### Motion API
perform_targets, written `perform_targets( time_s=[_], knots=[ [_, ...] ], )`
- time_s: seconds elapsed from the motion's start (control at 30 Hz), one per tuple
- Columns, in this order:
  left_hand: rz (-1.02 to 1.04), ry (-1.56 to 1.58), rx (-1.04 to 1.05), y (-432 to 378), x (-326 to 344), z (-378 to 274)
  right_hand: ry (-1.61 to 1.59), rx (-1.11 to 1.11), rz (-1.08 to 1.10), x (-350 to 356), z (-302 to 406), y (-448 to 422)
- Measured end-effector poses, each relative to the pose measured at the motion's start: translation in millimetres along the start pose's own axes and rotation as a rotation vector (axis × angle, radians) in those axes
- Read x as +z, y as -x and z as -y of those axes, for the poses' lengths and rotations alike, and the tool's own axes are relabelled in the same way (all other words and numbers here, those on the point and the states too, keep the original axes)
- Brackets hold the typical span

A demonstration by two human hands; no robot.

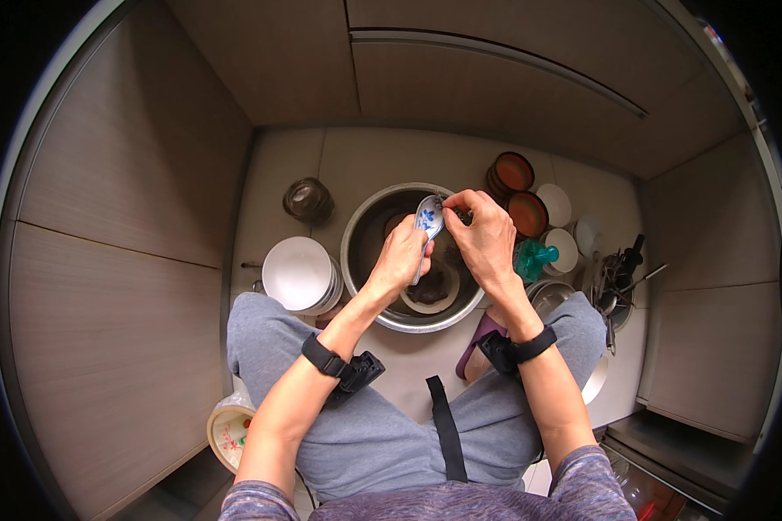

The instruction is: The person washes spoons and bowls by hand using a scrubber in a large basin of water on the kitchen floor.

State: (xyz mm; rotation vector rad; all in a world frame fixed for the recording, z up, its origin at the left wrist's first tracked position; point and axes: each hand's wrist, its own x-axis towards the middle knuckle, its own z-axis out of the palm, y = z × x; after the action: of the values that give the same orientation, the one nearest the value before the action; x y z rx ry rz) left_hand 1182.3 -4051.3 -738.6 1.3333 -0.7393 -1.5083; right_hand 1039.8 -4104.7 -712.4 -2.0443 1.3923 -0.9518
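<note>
My left hand (397, 257) grips the handle of a white ceramic soup spoon (429, 213) with a blue floral pattern. The spoon's bowl points up and away from me, over a round metal basin (358, 228) on the floor. My right hand (485, 238) pinches a dark, wiry scourer (438, 200), probably steel wool, against the spoon's tip. My fingers hide part of the scourer. Below both hands, the basin holds dark water and a pale-rimmed bowl (455, 286), partly covered by my hands.
Left of the basin stand stacked white bowls (296, 273) and a glass jar (308, 200). On the right are red-brown bowls (515, 172), white bowls (554, 204), a green pump bottle (531, 260) and a utensil container (622, 319). Cabinet fronts (430, 78) enclose the floor; a bin (218, 433) sits near my left knee.
</note>
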Motion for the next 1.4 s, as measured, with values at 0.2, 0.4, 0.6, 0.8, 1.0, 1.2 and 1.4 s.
perform_targets(
  time_s=[0.2,0.4,0.6,0.8,1.0,1.2,1.4],
  knots=[
    [-0.017,-0.037,0.048,1,1,0,0.003,0.036,-0.014,3,-3,-5],
    [0.013,0.009,0.057,2,-7,3,-0.04,0.048,0.111,3,-1,5],
    [0.069,0.14,-0.021,2,-2,-6,-0.185,0.102,0.043,3,-8,-5],
    [0.065,0.083,0.035,2,5,-10,-0.12,0.081,-0.031,-6,-3,-7],
    [-0.02,-0.07,0.016,-2,8,-1,-0.253,-0.186,0.072,8,7,2],
    [-0.116,-0.474,0.301,1,5,0,-0.223,-0.023,-0.026,11,5,-3],
    [-0.094,-0.484,0.231,8,5,-6,-0.306,0.084,-0.014,8,0,-5]
  ],
)
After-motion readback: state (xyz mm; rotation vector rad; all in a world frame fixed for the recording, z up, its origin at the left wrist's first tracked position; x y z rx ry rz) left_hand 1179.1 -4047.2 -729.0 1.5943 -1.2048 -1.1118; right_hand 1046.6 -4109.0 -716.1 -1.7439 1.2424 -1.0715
